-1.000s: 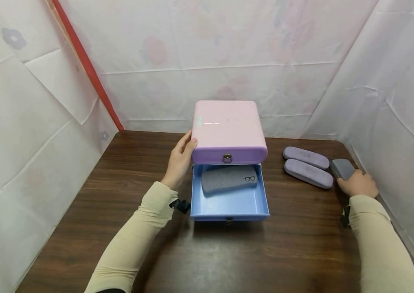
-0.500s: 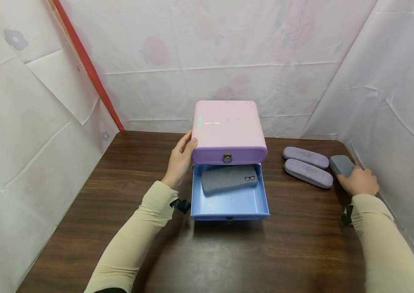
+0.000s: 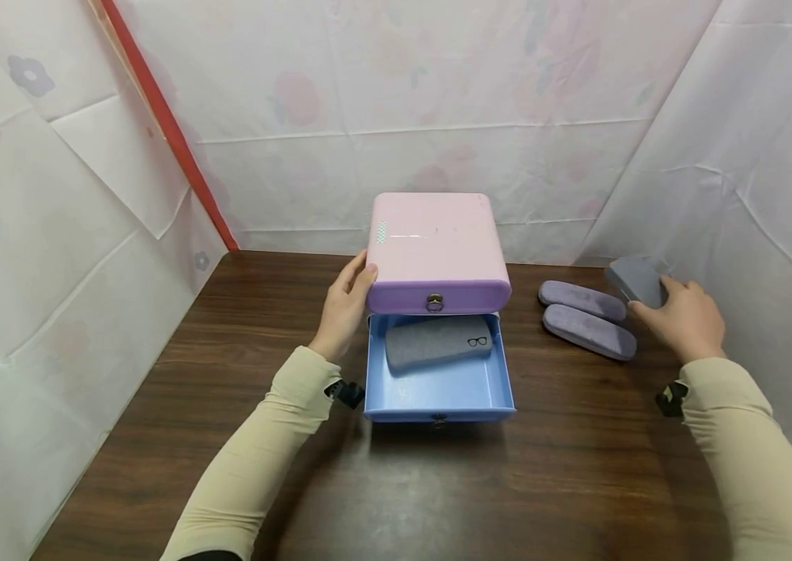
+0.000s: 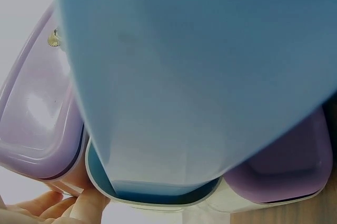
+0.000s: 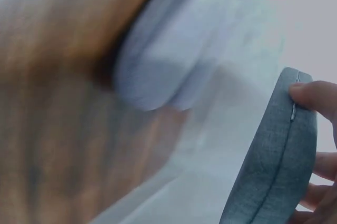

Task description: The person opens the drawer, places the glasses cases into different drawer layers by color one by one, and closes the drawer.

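My left hand (image 3: 343, 308) rests against the left side of a pink-topped drawer cabinet (image 3: 438, 238), thumb near its front corner. The cabinet's blue drawer (image 3: 438, 393) is pulled out, between purple drawer fronts above and below, as the left wrist view shows. In that drawer lies a grey glasses case (image 3: 431, 347) printed with a small pair of glasses. At the right, my right hand (image 3: 686, 319) pinches another grey glasses case (image 3: 637, 279), held raised and tilted. The right wrist view shows the thumb on its hinge side (image 5: 284, 129), fingers behind.
Two lavender glasses cases, a rear one (image 3: 581, 300) and a front one (image 3: 589, 333), lie side by side between the cabinet and my right hand. White patterned sheeting (image 3: 438, 117) walls in the back and sides of the dark wooden table (image 3: 564, 467).
My right hand has lifted the grey glasses case off the table and moved it away from me and slightly left. The left hand and drawer stay as they were.
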### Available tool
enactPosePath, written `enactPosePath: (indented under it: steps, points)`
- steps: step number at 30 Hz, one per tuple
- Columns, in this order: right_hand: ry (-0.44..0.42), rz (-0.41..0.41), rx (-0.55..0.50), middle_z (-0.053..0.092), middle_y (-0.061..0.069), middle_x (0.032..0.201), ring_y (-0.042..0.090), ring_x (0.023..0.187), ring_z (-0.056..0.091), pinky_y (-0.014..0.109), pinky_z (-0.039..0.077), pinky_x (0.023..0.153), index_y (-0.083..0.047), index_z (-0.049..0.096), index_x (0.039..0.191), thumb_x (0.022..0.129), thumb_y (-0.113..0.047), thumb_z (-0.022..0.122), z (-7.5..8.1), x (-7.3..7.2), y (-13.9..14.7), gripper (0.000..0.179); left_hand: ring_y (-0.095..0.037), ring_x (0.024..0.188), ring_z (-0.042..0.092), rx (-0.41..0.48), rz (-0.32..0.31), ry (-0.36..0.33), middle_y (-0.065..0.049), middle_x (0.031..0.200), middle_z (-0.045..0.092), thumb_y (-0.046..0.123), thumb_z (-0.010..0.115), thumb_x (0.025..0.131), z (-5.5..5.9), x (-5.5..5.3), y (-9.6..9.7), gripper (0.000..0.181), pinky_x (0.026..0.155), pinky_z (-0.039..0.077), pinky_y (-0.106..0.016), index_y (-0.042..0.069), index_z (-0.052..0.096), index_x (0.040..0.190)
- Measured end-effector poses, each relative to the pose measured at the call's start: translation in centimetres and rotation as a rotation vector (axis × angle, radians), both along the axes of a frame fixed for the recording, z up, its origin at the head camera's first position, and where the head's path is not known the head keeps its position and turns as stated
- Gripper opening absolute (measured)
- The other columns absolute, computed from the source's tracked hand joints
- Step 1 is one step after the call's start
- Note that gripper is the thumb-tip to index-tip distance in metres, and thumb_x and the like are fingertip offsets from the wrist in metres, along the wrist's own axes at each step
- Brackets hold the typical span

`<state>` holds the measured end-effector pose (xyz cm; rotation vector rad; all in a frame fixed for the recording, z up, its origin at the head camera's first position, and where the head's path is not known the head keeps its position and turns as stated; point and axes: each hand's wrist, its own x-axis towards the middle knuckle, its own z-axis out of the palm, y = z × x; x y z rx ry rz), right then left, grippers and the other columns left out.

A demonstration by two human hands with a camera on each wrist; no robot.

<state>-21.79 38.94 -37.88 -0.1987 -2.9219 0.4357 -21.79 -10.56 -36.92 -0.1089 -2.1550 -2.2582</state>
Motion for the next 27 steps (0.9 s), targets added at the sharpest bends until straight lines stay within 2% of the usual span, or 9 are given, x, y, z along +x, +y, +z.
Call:
enactPosePath:
  steps: [7,12,15,20,27]
  points:
    - [0.065,0.11,0.015,0.046,0.035,0.13,0.051,0.104,0.05,0.061,0.042,0.072,-0.001,0.039,0.148,0.09,-0.052,0.062,3.6,0.8,-4.2,0.081,-0.021,0.11,0.058,-0.001,0.011,0.005,-0.006,0.143,0.05,0.046,0.053,0.099,0.0,0.0,0.1,0.056,0.083,0.055,-0.027,0.029,0.04,0.15]
    - [0.16,0.188,-0.005,0.049,0.032,0.134,0.049,0.11,0.05,0.061,0.043,0.076,-0.004,0.042,0.148,0.087,-0.046,0.069,5.6,2.3,-7.3,0.078,-0.023,0.113,0.058,-0.015,0.006,0.001,-0.006,0.147,0.047,0.048,0.053,0.098,0.0,0.0,0.0,0.056,0.091,0.054,-0.035,0.031,0.04,0.15]
    - [0.24,0.242,-0.019,0.053,0.029,0.129,0.047,0.107,0.052,0.06,0.043,0.076,-0.005,0.046,0.146,0.084,-0.04,0.075,6.7,3.5,-8.8,0.077,-0.024,0.114,0.057,-0.017,0.003,-0.002,-0.006,0.148,0.046,0.048,0.053,0.098,0.0,0.0,0.1,0.056,0.094,0.053,-0.04,0.031,0.039,0.15]
    - [0.355,0.353,-0.038,0.059,0.023,0.122,0.04,0.101,0.056,0.056,0.046,0.073,-0.006,0.053,0.141,0.076,-0.03,0.082,8.1,5.1,-11.4,0.075,-0.022,0.113,0.057,-0.019,0.01,0.002,-0.005,0.147,0.047,0.048,0.053,0.098,0.0,0.0,0.1,0.057,0.092,0.054,-0.036,0.03,0.039,0.15]
    - [0.433,0.515,-0.052,0.063,0.016,0.118,0.03,0.093,0.058,0.045,0.044,0.069,-0.008,0.058,0.137,0.07,-0.023,0.087,9.0,6.7,-14.5,0.075,-0.022,0.114,0.058,0.005,0.003,0.0,-0.004,0.146,0.049,0.047,0.054,0.098,0.0,0.1,0.1,0.057,0.093,0.054,-0.037,0.03,0.039,0.15]
